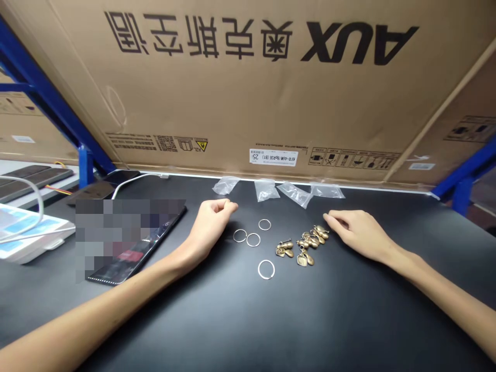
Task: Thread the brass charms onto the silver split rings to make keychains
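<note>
Both forearms lie nearest the lens, flat on the black worktop [232, 330] and converging toward its middle. Left grip [215, 214]: fingers curled into a loose fist resting on the worktop; whether anything sits inside it cannot be determined. Right grip [358, 230]: open, palm down, fingers extended, with the fingertips [331, 219] touching the right end of a cluster of brass gourd charms [308, 242]. That cluster lies between the two grips, right of centre, with one detached charm pair [284, 249] just beside its left end. Four silver rings [253, 239] lie loose and flat to the left of the charms: two side by side just beside the left grip, a third ring [264, 224] slightly farther back, and a larger ring [266, 269] nearer the camera, apart from the rest. Behind these items, four small clear plastic bags [266, 189] sit in a row along the rear edge of the worktop. Directly behind them stands a large cardboard box [248, 88], printed AUX upside down, bearing a white label [273, 156] near its lower edge. Left of the left forearm lies a dark tablet [163, 227], partly blurred out, with a white cable [135, 180] running behind it. Blue metal framing [50, 98] stands at the far left.
</note>
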Tool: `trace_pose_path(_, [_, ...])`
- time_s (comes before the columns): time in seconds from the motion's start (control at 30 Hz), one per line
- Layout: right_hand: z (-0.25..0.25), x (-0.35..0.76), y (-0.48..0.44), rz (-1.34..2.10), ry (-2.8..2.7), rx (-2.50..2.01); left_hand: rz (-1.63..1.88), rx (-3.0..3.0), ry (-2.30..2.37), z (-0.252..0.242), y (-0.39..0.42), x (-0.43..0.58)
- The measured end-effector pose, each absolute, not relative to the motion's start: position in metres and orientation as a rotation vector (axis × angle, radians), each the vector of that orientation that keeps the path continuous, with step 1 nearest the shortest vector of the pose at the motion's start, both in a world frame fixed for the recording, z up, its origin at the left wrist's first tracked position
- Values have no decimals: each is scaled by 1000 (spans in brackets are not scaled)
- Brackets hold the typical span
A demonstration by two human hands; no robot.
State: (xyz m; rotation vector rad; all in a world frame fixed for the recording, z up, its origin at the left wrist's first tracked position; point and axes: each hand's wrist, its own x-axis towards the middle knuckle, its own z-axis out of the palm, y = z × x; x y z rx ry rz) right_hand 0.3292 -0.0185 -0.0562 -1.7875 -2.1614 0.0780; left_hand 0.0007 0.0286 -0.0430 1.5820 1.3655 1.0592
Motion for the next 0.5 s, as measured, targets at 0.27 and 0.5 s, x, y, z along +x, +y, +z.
trace_pose_path(0.27, [-56,330,-20,85,-2159,-1790,1012,1602,1381,-39,27,3])
trace_pose_path(0.5, [-56,330,-20,104,-2157,-1792,977,1618,1393,-36,26,5])
